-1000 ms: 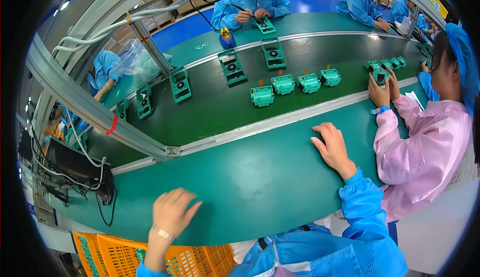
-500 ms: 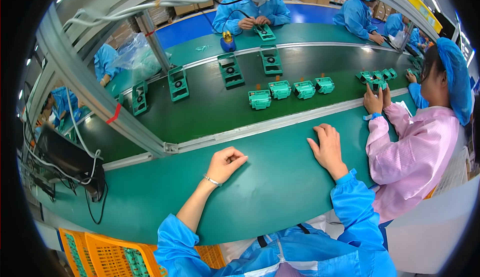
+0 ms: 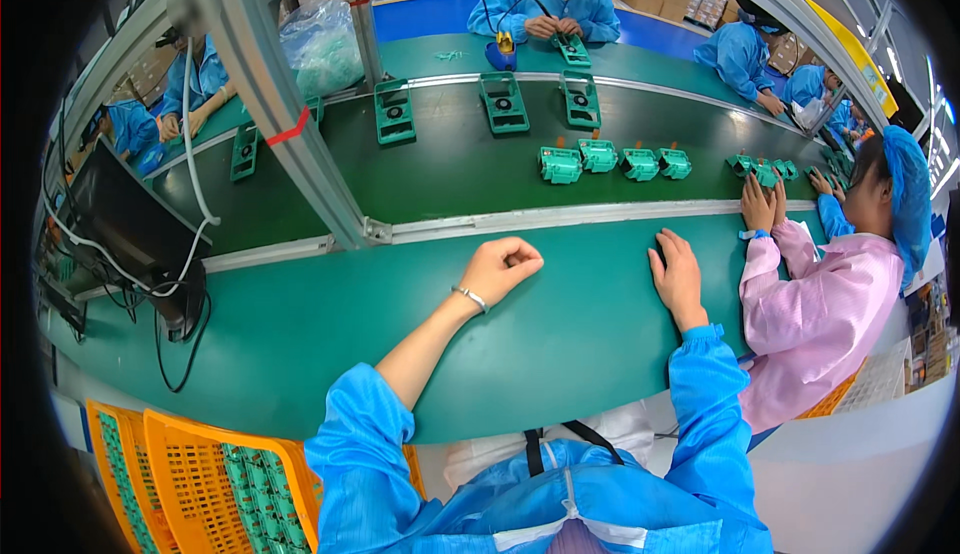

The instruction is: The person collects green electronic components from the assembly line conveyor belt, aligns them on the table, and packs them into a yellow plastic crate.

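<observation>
My left hand (image 3: 503,266) rests on the green table (image 3: 300,329) as a loose fist with nothing in it; a thin bracelet circles the wrist. My right hand (image 3: 679,276) lies flat, palm down, fingers slightly apart, on the same table near the metal rail of the conveyor belt (image 3: 450,169). Several small green parts (image 3: 615,163) ride in a row on the belt beyond my right hand, out of touch. Both my sleeves are blue.
A person in a pink coat and blue cap (image 3: 835,284) sits at my right, hands on green parts (image 3: 762,171) at the belt. Flat green parts (image 3: 500,104) lie farther back. A grey frame post (image 3: 290,124) slants at left. Orange crates (image 3: 190,474) stand lower left.
My left hand came in from the lower left edge onto the table and closed from spread fingers into a fist near the belt rail. My right hand stayed flat in place.
</observation>
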Motion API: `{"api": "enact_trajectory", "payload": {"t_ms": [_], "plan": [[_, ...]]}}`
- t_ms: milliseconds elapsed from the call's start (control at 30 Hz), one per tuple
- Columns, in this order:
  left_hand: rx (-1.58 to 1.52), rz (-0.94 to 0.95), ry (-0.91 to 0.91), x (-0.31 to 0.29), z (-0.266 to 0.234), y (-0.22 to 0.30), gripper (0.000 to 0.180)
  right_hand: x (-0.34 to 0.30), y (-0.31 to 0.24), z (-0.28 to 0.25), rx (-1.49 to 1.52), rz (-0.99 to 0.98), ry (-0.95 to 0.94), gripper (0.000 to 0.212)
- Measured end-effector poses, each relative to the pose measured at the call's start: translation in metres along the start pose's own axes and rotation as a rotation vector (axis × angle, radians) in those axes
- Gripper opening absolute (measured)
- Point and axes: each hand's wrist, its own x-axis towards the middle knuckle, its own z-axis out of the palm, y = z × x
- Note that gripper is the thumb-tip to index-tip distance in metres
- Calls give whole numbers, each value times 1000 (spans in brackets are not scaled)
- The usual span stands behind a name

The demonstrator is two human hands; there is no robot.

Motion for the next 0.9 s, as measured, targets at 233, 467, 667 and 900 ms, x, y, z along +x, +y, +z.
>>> {"api": "enact_trajectory", "payload": {"t_ms": [233, 467, 667, 900], "plan": [[13, 62, -13, 4, 2, -9, 15, -11, 8, 11, -80, -34, 41, 29], [-63, 100, 106, 10, -1, -16, 16, -4, 10, 15, -135, -126, 14, 27], [-186, 94, 283, -9, 8, -10, 14, -11, 25, 12, -170, -108, -8, 28], [-308, 156, 516, -39, 12, -14, 14, -17, 27, 16, -81, -118, -48, 32]]}}
